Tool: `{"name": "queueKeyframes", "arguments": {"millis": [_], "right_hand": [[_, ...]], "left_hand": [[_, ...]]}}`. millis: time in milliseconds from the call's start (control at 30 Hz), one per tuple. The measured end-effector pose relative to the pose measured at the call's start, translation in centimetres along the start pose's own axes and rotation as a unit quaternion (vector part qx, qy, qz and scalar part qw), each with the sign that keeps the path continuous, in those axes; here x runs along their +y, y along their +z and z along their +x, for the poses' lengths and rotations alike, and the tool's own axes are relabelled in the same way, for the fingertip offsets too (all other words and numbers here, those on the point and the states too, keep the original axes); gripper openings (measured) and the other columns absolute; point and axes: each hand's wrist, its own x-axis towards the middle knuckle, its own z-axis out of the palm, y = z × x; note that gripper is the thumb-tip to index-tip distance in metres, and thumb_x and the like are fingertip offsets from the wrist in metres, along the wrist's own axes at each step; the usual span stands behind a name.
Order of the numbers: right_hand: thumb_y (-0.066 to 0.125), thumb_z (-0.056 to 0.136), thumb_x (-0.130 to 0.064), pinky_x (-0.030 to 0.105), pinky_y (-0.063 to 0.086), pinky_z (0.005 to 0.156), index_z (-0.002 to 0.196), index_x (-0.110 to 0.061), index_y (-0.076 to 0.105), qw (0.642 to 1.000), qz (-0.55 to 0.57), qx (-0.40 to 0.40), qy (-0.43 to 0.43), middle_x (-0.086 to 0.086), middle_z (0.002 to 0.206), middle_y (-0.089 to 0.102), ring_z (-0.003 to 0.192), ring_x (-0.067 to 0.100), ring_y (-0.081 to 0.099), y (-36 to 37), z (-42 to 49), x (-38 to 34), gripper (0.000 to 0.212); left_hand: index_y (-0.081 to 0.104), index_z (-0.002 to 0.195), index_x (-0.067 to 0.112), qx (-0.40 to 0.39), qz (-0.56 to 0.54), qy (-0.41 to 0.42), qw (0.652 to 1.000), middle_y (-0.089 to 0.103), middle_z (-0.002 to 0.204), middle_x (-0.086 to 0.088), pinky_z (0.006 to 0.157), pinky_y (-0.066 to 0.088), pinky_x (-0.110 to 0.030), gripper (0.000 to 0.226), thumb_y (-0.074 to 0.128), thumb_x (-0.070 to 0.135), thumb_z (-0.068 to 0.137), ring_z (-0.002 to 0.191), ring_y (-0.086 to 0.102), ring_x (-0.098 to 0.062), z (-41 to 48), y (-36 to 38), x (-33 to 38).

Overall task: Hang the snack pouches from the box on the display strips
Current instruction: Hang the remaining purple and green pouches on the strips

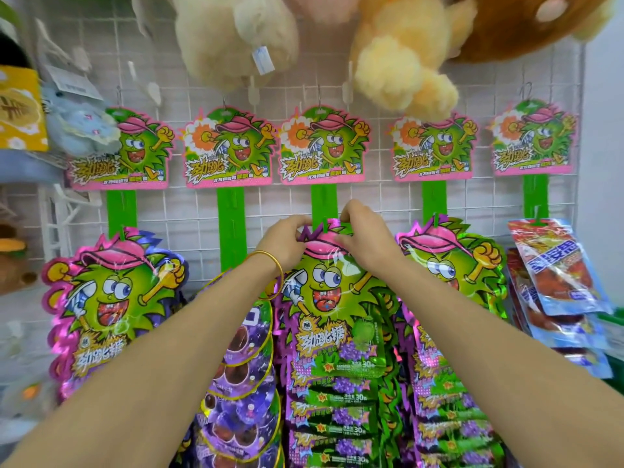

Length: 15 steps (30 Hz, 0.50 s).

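Two hands hold one snack pouch at the middle display strip: left hand pinches its top-left edge with curled fingers, right hand pinches the top-right edge, above the hung pouches.

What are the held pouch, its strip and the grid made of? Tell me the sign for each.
The pouch looks like glossy metallised plastic film: it glints, and its edges flash holographic pink. The strip is matte green and flat with cut tabs, so thin plastic or card; I cannot tell which. The grid is thin white rods in squares, likely coated metal wire.
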Motion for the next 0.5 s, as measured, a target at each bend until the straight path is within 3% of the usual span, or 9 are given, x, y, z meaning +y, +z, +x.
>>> {"name": "queueKeyframes", "arguments": {"millis": [133, 267, 400, 500], "right_hand": [[0.062, 0.087, -0.016, 0.037, 0.04, 0.084, 0.114, -0.003, 0.047, 1.0, -0.01, -0.003, -0.001, 0.016, 0.117, 0.05, 0.104, 0.033, 0.051, 0.0, -0.3, 0.3, 0.034], [0.062, 0.086, -0.011, 0.037, 0.041, 0.088, 0.124, -0.006, 0.044, 0.999, -0.031, 0.021, -0.013, 0.015, 0.125, 0.045, 0.109, 0.032, 0.05, -0.2, -1.3, 0.9, 0.042], [0.06, 0.082, -0.001, 0.042, 0.044, 0.085, 0.123, -0.007, 0.047, 0.993, -0.043, 0.107, -0.031, 0.014, 0.122, 0.046, 0.109, 0.033, 0.049, -1.3, -3.7, 1.3, 0.043], [0.06, 0.079, 0.001, 0.041, 0.044, 0.086, 0.117, -0.004, 0.052, 0.992, -0.017, 0.114, -0.058, 0.015, 0.115, 0.05, 0.105, 0.032, 0.052, -1.3, -8.0, 1.4, 0.039]], "left_hand": [[0.045, 0.133, 0.014, 0.018, 0.02, 0.019, 0.999, 0.059, 0.119, -0.017, 0.094, 0.044, -0.034, 0.049, 0.051, -0.001, 0.086, 0.11, 0.055, -0.032, -0.6, 0.3, -0.6], [0.044, 0.132, 0.016, 0.09, 0.11, 0.054, 0.988, 0.052, 0.123, -0.014, 0.103, 0.035, -0.037, 0.051, 0.05, 0.003, 0.084, 0.119, 0.044, -0.032, -1.8, 0.4, -1.5], [0.051, 0.124, 0.012, 0.177, 0.131, 0.101, 0.97, 0.051, 0.119, -0.014, 0.097, 0.026, -0.03, 0.047, 0.055, 0.004, 0.078, 0.114, 0.042, -0.033, -5.4, 0.4, -2.2], [0.055, 0.118, 0.012, 0.183, 0.094, 0.115, 0.972, 0.054, 0.114, -0.011, 0.095, 0.023, -0.02, 0.043, 0.055, 0.004, 0.075, 0.11, 0.044, -0.03, -10.0, 1.4, -3.1]]}}
